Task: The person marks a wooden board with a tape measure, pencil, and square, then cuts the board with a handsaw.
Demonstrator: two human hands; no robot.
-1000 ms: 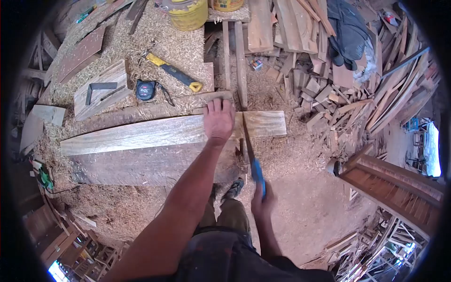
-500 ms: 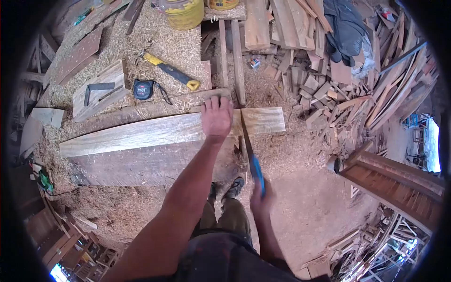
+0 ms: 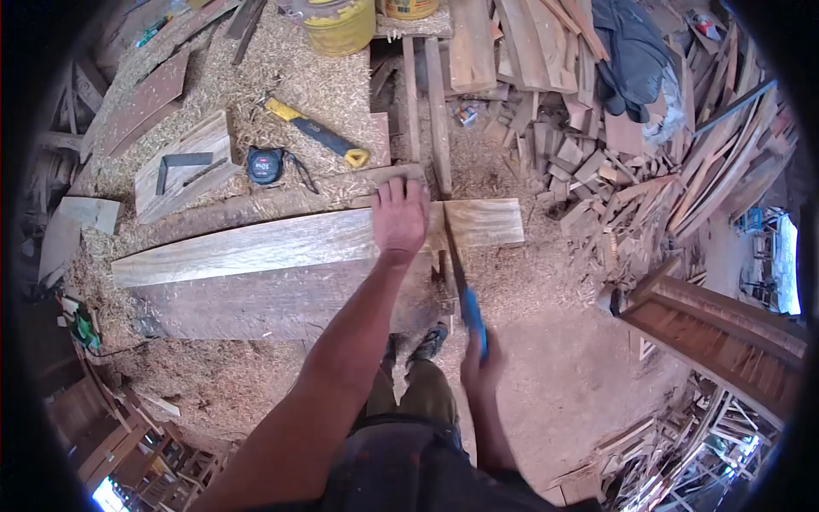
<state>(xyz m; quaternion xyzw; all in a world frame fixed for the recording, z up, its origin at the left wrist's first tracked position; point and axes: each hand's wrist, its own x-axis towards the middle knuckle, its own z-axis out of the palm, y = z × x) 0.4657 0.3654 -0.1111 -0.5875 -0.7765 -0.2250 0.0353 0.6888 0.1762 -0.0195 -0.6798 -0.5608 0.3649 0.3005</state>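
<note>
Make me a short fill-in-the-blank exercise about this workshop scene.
The right hand holds a saw with a ____ handle.
The left hand rests on the pale board, to the ____ of the blade.
Between the metal square and the yellow-and-black tool lies a ____.

Missing words: blue; left; tape measure.

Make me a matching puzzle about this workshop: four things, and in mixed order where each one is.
Things
1. Left hand
2. Right hand
3. Tape measure
4. Metal square

Places
A. On a short piece of wood
B. At the blue handle of the saw
C. On the long pale board
D. On the shavings, near a yellow-and-black tool

Right pairs: 1-C, 2-B, 3-D, 4-A
</note>
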